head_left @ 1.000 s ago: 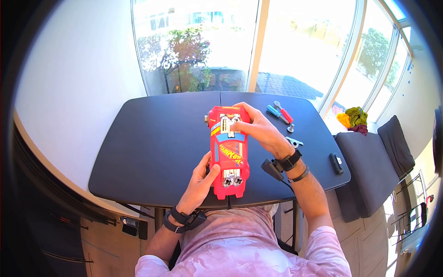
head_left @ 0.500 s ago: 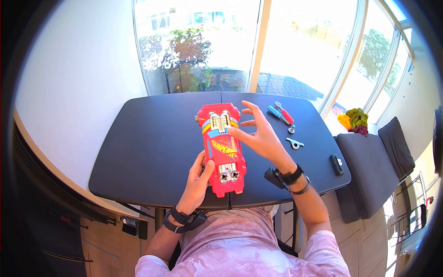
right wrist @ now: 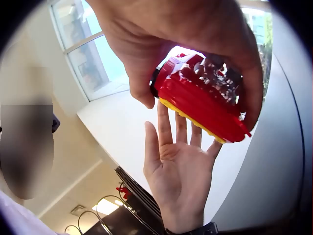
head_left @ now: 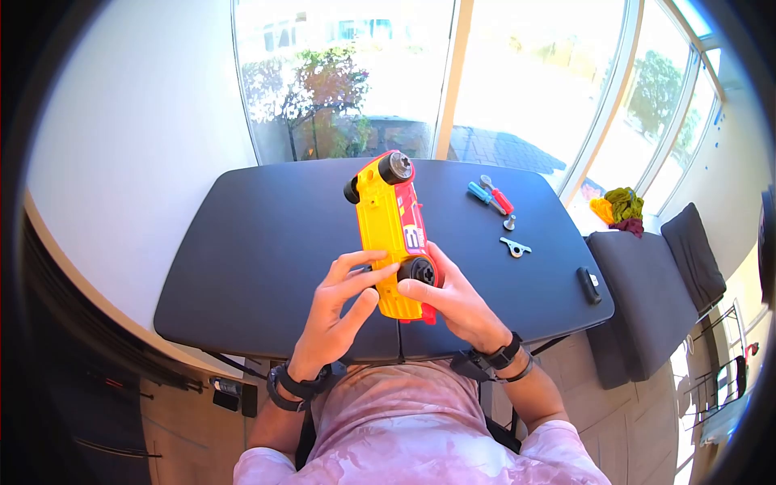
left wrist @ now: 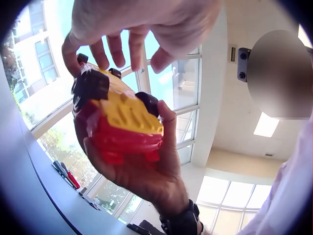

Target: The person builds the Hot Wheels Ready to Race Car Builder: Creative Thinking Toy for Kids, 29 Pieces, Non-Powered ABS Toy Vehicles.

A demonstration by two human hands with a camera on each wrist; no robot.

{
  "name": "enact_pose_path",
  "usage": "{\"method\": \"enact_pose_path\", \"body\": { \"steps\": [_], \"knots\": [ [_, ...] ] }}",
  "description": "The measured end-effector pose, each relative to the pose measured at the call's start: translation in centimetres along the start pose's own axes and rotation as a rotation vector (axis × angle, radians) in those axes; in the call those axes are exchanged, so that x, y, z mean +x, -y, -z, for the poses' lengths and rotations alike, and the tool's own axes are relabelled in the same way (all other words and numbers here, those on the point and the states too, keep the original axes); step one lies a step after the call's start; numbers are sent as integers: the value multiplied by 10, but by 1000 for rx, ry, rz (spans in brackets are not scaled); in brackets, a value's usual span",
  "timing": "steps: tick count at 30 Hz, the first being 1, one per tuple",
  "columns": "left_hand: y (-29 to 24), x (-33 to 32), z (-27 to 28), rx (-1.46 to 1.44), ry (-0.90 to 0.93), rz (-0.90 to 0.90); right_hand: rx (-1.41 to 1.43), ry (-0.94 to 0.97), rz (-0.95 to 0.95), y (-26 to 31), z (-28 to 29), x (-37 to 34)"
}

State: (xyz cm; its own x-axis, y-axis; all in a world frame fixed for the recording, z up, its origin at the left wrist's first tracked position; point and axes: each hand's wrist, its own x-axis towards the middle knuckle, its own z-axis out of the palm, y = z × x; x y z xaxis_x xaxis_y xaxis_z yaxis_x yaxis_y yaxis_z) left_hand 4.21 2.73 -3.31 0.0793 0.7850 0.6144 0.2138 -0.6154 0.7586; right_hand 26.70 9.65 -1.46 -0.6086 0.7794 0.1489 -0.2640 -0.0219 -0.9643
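Observation:
A toy car [head_left: 380,214] is held up over the table, its yellow underside turned toward the head camera and its black wheels showing. My right hand [head_left: 469,311] grips the near end, with the thumb beside a rear wheel and the fingers round the red body. Silver engine-like detail lies under that palm in the right wrist view. My left hand [head_left: 335,311] has its fingers extended, fingertips right at the yellow underside. Its palm faces the car [right wrist: 200,105] in the right wrist view, thumb apart from it.
On the table [head_left: 259,250], right of the car, lie a blue-handled screwdriver [head_left: 480,194], a red-handled tool [head_left: 502,200], a small grey bolt-like piece [head_left: 509,223] and a light bracket with a ring [head_left: 516,248]. A black object [head_left: 588,286] lies near the right edge.
The car has turned over from its red top to its yellow underside. My right hand moved from the far end to grip the near end; my left hand loosened its hold and straightened its fingers.

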Motion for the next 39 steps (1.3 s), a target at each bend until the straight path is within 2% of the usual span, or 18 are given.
{"method": "enact_pose_path", "body": {
  "steps": [2,3,6,7,10,11,15,18,20,22,25,28,31,34,39],
  "knots": [
    [4,-2,-4,-199,-158,74,116,22,5,-4,-3,-1],
    [21,-4,-4,-187,-254,83,194,31,-10,-8,-2,-1],
    [17,0,-16,-280,-323,247,414,74,-88,-17,4,-2],
    [18,0,-21,-475,-309,337,484,91,-120,-21,6,-3],
    [35,-9,-14,-932,-117,574,462,175,-98,-35,10,-5],
    [37,-10,-16,-957,-150,567,422,139,-108,-34,7,-6],
    [37,-11,-13,-836,-227,527,-567,-8,207,-29,17,5],
    [35,-12,-9,-785,-258,535,-773,-36,211,1,25,2],
    [32,-11,-10,-836,-262,570,-763,-93,195,14,53,11],
    [33,-14,-13,-878,-265,590,-904,-262,215,34,83,21],
    [43,-15,-18,-898,-263,576,-1278,-503,257,45,154,33],
    [48,-16,-20,-883,-252,561,-1537,-401,105,33,236,30],
    [49,-15,-23,-882,-252,578,-1639,-395,-70,26,266,15],
    [50,-15,-24,-878,-263,588,-1634,-418,-23,7,281,5],
    [52,-17,-24,-903,-274,603,-1562,-406,-92,8,282,5]
  ]
}}
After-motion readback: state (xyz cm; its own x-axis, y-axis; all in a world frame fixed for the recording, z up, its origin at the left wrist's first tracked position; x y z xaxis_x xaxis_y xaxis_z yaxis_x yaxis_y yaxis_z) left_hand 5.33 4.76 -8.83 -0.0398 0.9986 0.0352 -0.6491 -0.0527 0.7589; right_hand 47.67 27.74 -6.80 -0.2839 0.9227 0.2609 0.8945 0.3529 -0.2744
